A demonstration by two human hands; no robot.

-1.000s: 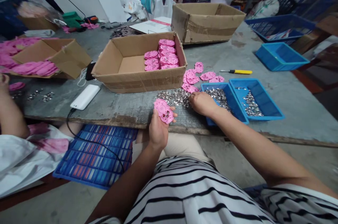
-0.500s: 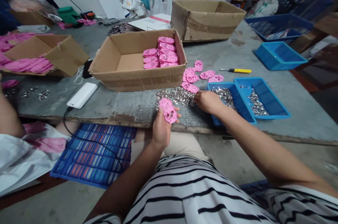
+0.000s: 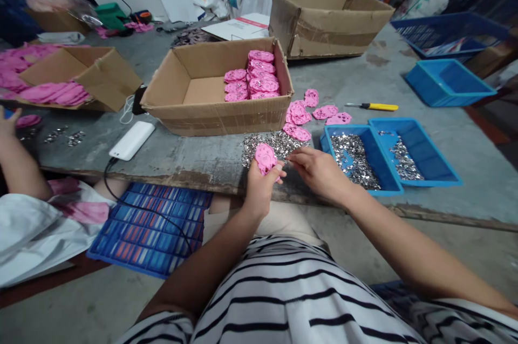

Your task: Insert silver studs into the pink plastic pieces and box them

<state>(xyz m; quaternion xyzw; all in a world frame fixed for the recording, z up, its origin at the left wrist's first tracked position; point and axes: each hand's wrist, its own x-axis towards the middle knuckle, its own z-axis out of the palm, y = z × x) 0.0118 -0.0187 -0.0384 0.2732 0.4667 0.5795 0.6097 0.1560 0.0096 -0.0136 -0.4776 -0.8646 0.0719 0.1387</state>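
Observation:
My left hand (image 3: pixel 261 184) is closed around a pink scalloped piece (image 3: pixel 266 156), its thumb pressed across the lower part just over the table's front edge. To the right, my right hand (image 3: pixel 318 171) is closed in a pinch, its fingertips close to the pink piece. A tiny metal piece (image 3: pixel 287 159) seems to stick out at those fingertips, though it is too small to see clearly. Behind both hands a heap of small shiny metal pieces (image 3: pixel 253 144) is spread on the table. Several more pink scalloped pieces (image 3: pixel 297 113) lie beyond the heap.
A cardboard box (image 3: pixel 214 123) with stacked pink pieces stands ahead. Two blue trays (image 3: pixel 392 191) of metal pieces are at right, with a yellow-handled screwdriver (image 3: pixel 380 107) behind. A white power bank (image 3: pixel 131 140) lies at left, near a co-worker's arm (image 3: pixel 20 157).
My right hand has come left from the metal heap to the pink piece. My left thumb has moved over the piece's lower part. The view has shifted slightly.

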